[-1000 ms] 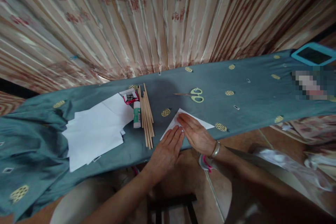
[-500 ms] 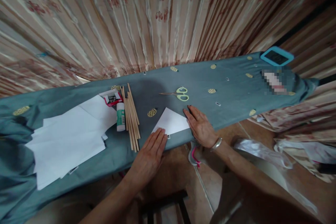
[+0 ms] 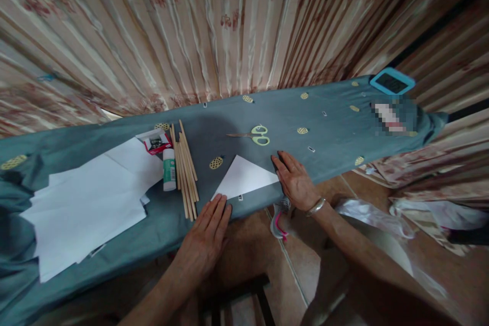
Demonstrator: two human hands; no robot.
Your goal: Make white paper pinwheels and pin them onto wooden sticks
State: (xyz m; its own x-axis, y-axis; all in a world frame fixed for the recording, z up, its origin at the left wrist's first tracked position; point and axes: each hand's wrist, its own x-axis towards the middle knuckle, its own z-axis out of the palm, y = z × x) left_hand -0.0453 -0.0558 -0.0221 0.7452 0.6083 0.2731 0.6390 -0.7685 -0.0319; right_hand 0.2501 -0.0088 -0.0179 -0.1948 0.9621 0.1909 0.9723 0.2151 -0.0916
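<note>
A white paper triangle (image 3: 244, 178) lies flat near the table's front edge, its peak pointing away from me. My left hand (image 3: 204, 229) rests with outstretched fingers on its left corner. At the right corner my right hand (image 3: 297, 179) lies flat, fingers extended, a silver bangle on the wrist. Just beyond the paper are scissors (image 3: 255, 135) with pale green handles, blades pointing left. To the left sit several thin wooden sticks (image 3: 185, 173), a green-and-white glue stick (image 3: 168, 169) and a small red-and-white box (image 3: 156, 141) of dark metal bits.
Overlapping white paper sheets (image 3: 91, 204) cover much of the left side of the green tablecloth (image 3: 332, 147). A blue-framed tablet (image 3: 392, 81) stands at the far right end. Pleated curtains (image 3: 244, 25) hang behind the table. Below the front edge is a dark stool (image 3: 244, 290).
My left hand has slid outward to the triangle's left corner, uncovering more of its lower edge. The right hand has shifted slightly toward the right corner. The camera view has turned a little right.
</note>
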